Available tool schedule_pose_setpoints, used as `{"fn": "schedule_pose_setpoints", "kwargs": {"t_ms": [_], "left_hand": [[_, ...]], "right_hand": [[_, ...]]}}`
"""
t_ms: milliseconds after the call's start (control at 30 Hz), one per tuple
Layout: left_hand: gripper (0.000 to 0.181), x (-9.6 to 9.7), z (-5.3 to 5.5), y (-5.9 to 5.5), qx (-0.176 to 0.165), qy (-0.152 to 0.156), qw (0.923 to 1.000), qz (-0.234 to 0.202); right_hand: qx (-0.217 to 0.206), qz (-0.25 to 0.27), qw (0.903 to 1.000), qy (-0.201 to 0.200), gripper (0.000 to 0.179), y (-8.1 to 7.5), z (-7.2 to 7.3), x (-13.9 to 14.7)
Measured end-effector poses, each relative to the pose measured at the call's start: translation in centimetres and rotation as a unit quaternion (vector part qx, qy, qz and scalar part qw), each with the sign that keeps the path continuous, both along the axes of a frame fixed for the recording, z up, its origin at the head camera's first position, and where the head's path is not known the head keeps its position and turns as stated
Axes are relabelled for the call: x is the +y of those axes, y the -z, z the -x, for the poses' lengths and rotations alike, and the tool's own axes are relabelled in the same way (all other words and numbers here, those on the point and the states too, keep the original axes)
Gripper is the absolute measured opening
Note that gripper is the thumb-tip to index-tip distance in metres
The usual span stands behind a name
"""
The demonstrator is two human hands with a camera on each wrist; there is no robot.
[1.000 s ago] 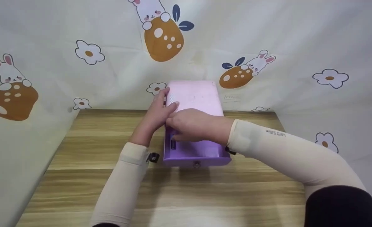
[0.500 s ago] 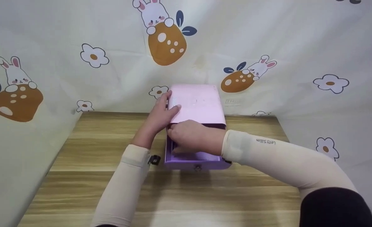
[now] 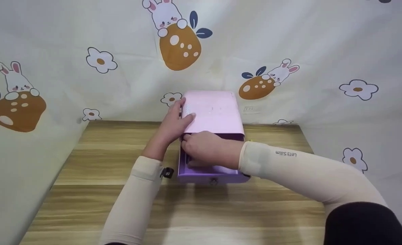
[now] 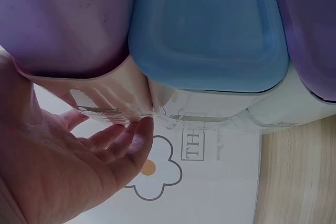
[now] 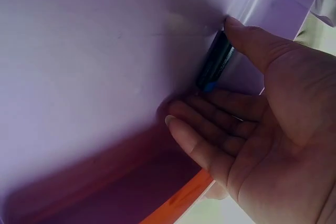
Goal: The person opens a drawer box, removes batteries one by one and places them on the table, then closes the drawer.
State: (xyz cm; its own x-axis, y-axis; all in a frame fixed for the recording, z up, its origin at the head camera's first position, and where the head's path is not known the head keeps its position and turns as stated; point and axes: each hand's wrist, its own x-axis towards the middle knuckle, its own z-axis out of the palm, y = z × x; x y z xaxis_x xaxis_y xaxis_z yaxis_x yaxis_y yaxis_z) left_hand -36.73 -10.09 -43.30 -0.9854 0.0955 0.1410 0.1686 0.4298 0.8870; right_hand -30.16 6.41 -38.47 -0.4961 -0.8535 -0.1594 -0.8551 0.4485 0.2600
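A drawer unit with a pink top (image 3: 213, 112) stands at the far side of the table. Its purple drawer (image 3: 214, 178) is pulled out towards me. My left hand (image 3: 173, 127) rests at the unit's upper left corner, thumb on top. In the left wrist view, its loosely extended fingers (image 4: 134, 153) touch the pink side. My right hand (image 3: 204, 148) reaches down into the drawer. The right wrist view shows a small dark cylinder with a blue end (image 5: 216, 61) at the drawer wall, held between thumb tip and fingertips at its two ends.
Below the pulled-out drawer, a blue drawer (image 4: 207, 30) and another purple drawer (image 4: 310, 24) show in the left wrist view. The wood-grain table (image 3: 119, 200) runs back to a cloth (image 3: 126, 85) printed with rabbits and flowers, which also rises at both sides.
My right hand has moved slightly nearer and lower into the drawer, covering the dark cylinder in the head view. The left hand keeps its place on the unit. The head view shifted slightly.
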Motion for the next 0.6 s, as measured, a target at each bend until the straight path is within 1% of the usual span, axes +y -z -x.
{"fn": "schedule_pose_setpoints", "kwargs": {"t_ms": [233, 333, 433, 500, 600], "left_hand": [[0.082, 0.0, -0.1, 0.1, -0.004, 0.001, 1.0000, -0.003], [0.082, 0.1, 0.1, 0.0, -0.009, 0.002, 0.9999, -0.007], [0.082, 0.2, 0.1, 0.0, -0.012, 0.002, 0.9999, -0.007], [0.082, 0.2, 0.1, 0.0, -0.012, 0.004, 0.9999, -0.011], [0.082, 0.2, 0.0, 0.0, -0.011, 0.003, 0.9998, -0.014]], "right_hand": [[-0.036, -0.003, 0.9993, 0.009, 0.051, 0.1, 0.2, 0.0], [-0.051, 0.002, 0.9987, -0.002, 0.054, -0.1, 0.5, 0.4], [-0.077, 0.011, 0.9966, -0.028, 0.057, -0.5, 0.6, 1.0], [-0.100, 0.026, 0.9938, -0.042, 0.055, -1.0, 0.6, 1.4], [-0.142, 0.057, 0.9874, -0.039, 0.051, -2.0, 0.5, 2.2]]}}
